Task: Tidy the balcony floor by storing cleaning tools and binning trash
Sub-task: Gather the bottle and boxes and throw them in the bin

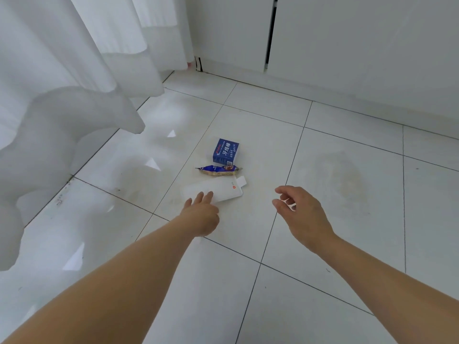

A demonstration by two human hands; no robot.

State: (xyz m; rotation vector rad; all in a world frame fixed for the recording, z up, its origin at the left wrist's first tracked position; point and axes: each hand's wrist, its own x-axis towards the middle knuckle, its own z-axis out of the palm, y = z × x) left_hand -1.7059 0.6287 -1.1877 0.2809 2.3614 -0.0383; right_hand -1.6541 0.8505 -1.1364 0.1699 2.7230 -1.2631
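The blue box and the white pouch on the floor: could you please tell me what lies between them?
In the head view, a crumpled snack wrapper lies between the blue box and the white pouch.

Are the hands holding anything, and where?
Nothing is held. The left hand reaches the near edge of the white pouch; the right hand hovers empty.

Both bare forearms extend forward and down. Left hand [202,216]: palm down, fingers straight, reaching ahead. Right hand [304,214]: fingers loosely curled, thumb apart, holding nothing.
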